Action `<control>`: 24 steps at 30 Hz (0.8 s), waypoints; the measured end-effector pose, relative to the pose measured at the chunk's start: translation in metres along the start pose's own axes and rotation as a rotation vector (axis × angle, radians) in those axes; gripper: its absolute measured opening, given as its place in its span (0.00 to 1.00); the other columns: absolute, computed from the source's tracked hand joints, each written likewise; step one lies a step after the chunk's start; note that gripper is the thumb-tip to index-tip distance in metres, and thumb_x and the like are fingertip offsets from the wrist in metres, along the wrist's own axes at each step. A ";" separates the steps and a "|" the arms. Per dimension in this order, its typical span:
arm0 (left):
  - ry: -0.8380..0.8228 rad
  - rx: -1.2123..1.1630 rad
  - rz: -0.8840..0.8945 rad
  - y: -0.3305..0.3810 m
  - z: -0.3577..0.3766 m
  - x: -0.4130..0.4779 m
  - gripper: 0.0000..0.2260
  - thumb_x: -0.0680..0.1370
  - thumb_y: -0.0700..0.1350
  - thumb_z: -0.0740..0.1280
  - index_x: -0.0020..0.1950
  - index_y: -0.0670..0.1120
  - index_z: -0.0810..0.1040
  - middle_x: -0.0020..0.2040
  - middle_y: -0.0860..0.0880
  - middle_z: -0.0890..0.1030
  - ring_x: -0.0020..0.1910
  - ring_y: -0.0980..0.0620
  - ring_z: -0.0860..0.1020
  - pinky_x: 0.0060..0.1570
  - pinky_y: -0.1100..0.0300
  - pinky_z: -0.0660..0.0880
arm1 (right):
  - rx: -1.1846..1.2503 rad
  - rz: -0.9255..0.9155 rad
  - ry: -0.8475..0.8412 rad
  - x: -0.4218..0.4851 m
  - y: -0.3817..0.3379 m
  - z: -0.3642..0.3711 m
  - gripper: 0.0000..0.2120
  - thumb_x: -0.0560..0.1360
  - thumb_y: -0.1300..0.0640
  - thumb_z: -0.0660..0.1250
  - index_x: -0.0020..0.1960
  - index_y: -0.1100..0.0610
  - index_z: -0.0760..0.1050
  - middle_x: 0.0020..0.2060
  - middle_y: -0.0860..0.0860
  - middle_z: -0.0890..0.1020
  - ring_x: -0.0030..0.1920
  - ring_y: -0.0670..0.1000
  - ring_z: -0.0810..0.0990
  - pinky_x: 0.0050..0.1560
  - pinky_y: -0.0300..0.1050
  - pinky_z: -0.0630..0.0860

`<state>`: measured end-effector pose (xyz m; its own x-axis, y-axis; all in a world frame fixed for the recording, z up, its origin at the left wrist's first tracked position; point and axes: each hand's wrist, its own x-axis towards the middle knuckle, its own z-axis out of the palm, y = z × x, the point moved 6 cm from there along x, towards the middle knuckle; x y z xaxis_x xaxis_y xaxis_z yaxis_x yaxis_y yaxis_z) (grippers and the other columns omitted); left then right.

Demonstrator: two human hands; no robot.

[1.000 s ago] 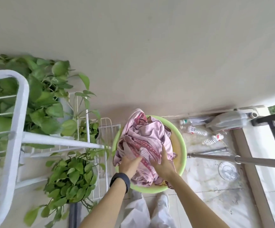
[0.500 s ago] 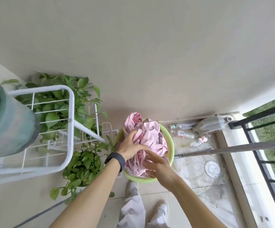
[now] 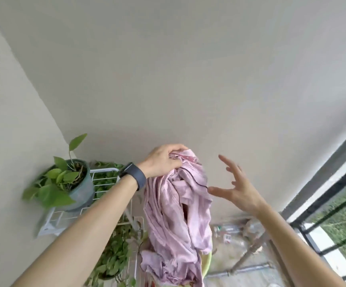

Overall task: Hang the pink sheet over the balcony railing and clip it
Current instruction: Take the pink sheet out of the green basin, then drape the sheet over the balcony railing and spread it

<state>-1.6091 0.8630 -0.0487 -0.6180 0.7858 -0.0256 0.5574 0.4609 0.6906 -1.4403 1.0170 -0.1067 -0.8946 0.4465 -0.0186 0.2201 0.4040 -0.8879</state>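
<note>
Curls the fingers (image 3: 175, 150) of the left hand (image 3: 164, 160) round the bunched top of the pink sheet (image 3: 176, 214), holding it high at centre so the folds hang loose down to the green basin (image 3: 208, 264). Spreads the fingers (image 3: 229, 163) of the right hand (image 3: 240, 189) wide and empty just right of the cloth, apparently to find an edge. Leaves the balcony railing (image 3: 333, 162), far right, bare and well apart.

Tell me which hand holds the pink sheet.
The left hand, wearing the dark wristband, grips the pink sheet at its top; the right hand is spread open beside it, holding nothing.
</note>
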 end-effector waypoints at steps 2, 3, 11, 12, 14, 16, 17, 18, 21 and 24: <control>0.067 0.074 0.099 0.047 -0.026 -0.008 0.17 0.74 0.40 0.68 0.59 0.55 0.80 0.47 0.64 0.79 0.45 0.58 0.77 0.47 0.74 0.68 | -0.143 -0.049 -0.082 0.007 -0.015 -0.009 0.60 0.57 0.36 0.81 0.78 0.34 0.49 0.79 0.41 0.51 0.79 0.43 0.50 0.78 0.50 0.51; 0.098 0.115 0.169 0.073 -0.036 -0.013 0.16 0.73 0.39 0.67 0.57 0.56 0.80 0.44 0.64 0.78 0.41 0.60 0.76 0.44 0.75 0.68 | -0.174 -0.063 -0.122 0.009 -0.022 -0.010 0.62 0.56 0.35 0.81 0.78 0.34 0.46 0.80 0.41 0.50 0.79 0.43 0.47 0.78 0.51 0.48; 0.555 0.216 0.475 0.172 -0.124 -0.054 0.21 0.75 0.43 0.67 0.63 0.64 0.72 0.54 0.58 0.73 0.50 0.64 0.74 0.55 0.56 0.75 | -0.026 -0.338 0.287 0.030 -0.149 -0.072 0.10 0.69 0.53 0.75 0.47 0.50 0.76 0.40 0.44 0.84 0.43 0.48 0.81 0.42 0.39 0.76; 0.634 0.173 0.463 0.170 -0.129 -0.061 0.26 0.74 0.51 0.71 0.69 0.66 0.66 0.62 0.56 0.72 0.58 0.61 0.75 0.60 0.55 0.74 | 0.008 -0.361 0.394 0.030 -0.167 -0.091 0.09 0.69 0.54 0.72 0.45 0.52 0.74 0.37 0.44 0.82 0.41 0.50 0.79 0.37 0.35 0.73; 0.637 0.036 0.331 0.150 -0.120 -0.062 0.50 0.63 0.65 0.77 0.76 0.66 0.47 0.76 0.53 0.61 0.70 0.57 0.66 0.67 0.56 0.67 | 0.050 -0.402 0.538 0.026 -0.202 -0.125 0.07 0.70 0.56 0.67 0.46 0.53 0.72 0.36 0.43 0.79 0.40 0.52 0.76 0.34 0.36 0.69; 0.467 -0.040 0.138 0.126 -0.093 -0.046 0.62 0.58 0.64 0.80 0.77 0.65 0.38 0.74 0.56 0.63 0.69 0.56 0.67 0.67 0.55 0.68 | 0.030 -0.463 0.594 0.023 -0.235 -0.148 0.08 0.72 0.62 0.65 0.50 0.53 0.72 0.37 0.42 0.79 0.42 0.52 0.77 0.36 0.41 0.69; 0.405 -0.051 0.073 0.118 -0.083 -0.037 0.57 0.60 0.60 0.80 0.78 0.62 0.45 0.68 0.56 0.71 0.64 0.54 0.74 0.63 0.55 0.73 | -0.008 -0.495 0.590 0.022 -0.247 -0.153 0.10 0.72 0.64 0.64 0.51 0.52 0.72 0.38 0.42 0.79 0.43 0.52 0.78 0.37 0.42 0.69; 0.379 -0.064 0.044 0.113 -0.080 -0.026 0.46 0.63 0.56 0.79 0.76 0.57 0.60 0.60 0.56 0.79 0.58 0.52 0.79 0.57 0.55 0.77 | -0.061 -0.522 0.579 0.021 -0.254 -0.157 0.11 0.72 0.64 0.64 0.51 0.52 0.72 0.38 0.43 0.80 0.43 0.53 0.78 0.39 0.42 0.70; 0.443 0.008 0.017 0.126 -0.115 -0.008 0.06 0.67 0.50 0.77 0.41 0.52 0.82 0.40 0.52 0.85 0.41 0.51 0.82 0.45 0.56 0.78 | -0.191 -0.531 0.590 0.016 -0.257 -0.177 0.15 0.71 0.65 0.64 0.56 0.54 0.71 0.42 0.48 0.81 0.44 0.57 0.78 0.41 0.45 0.71; 0.515 -0.089 0.054 0.154 -0.165 0.007 0.04 0.68 0.43 0.73 0.40 0.51 0.82 0.43 0.49 0.85 0.46 0.48 0.81 0.49 0.56 0.77 | -0.259 -0.405 0.529 0.023 -0.240 -0.204 0.24 0.68 0.60 0.69 0.64 0.53 0.69 0.49 0.48 0.80 0.49 0.57 0.79 0.46 0.44 0.69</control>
<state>-1.6191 0.8715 0.1760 -0.7946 0.4928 0.3547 0.5605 0.3709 0.7405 -1.4344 1.0928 0.1998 -0.6313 0.5221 0.5735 0.0542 0.7674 -0.6389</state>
